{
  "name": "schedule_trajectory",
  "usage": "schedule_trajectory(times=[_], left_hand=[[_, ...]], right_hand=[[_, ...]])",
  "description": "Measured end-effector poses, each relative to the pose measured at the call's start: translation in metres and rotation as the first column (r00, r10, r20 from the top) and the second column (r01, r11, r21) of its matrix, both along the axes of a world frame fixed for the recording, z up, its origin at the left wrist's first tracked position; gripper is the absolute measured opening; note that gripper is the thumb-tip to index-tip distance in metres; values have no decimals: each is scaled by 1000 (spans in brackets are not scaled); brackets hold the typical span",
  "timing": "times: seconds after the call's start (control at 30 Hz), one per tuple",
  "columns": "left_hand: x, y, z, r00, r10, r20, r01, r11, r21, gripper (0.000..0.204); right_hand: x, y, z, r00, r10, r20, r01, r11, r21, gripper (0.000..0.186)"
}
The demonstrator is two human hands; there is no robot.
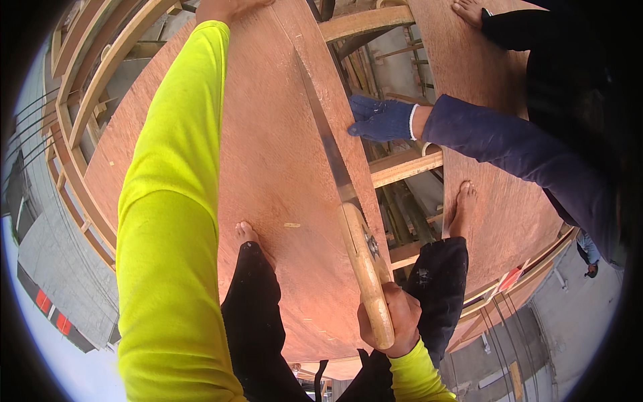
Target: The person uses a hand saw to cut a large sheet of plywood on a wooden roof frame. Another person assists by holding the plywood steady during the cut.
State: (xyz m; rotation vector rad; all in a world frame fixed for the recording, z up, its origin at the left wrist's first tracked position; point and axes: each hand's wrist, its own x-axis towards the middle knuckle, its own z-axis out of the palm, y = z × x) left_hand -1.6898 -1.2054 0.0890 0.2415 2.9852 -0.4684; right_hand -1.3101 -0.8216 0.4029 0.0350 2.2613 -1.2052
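Observation:
My right hand [395,318] is closed around the wooden handle of a handsaw [329,147]. The saw's long blade runs up and away through a reddish plywood sheet [261,127], with a narrow strip [355,157] on its right side. A thin line continues on the sheet beyond the blade tip. At the far edge of the view, my left hand [224,8] is on the plywood; the frame cuts off most of its fingers. A co-worker's blue-gloved hand [382,118] touches the strip's right edge, beside the blade.
Open gaps between wooden joists [405,167] lie right of the strip, with poles below. Another plywood sheet [499,221] bears the co-worker's bare foot [467,10]. Curved timber framing [84,120] borders the left. My bare feet [246,232] stand on both sheets. Small wood chips [292,225] lie about.

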Motion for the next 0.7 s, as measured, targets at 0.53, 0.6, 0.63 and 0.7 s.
schedule_trajectory(times=[0.53, 0.6, 0.63, 0.7], left_hand=[[31, 29, 44, 942, 334, 22, -313, 855, 415, 67], [19, 35, 52, 942, 325, 83, -331, 864, 380, 65], [17, 42, 52, 946, 301, 120, -324, 879, 351, 65], [9, 37, 55, 950, 300, 89, -313, 905, 288, 65]], right_hand=[[96, 48, -148, 975, 71, -211, -77, 997, -17, 25], [117, 37, -179, 964, -30, -263, 10, 997, -75, 25], [119, 37, -176, 964, 3, -266, -20, 998, -59, 25], [113, 29, -167, 961, 57, -269, -81, 994, -77, 26]])
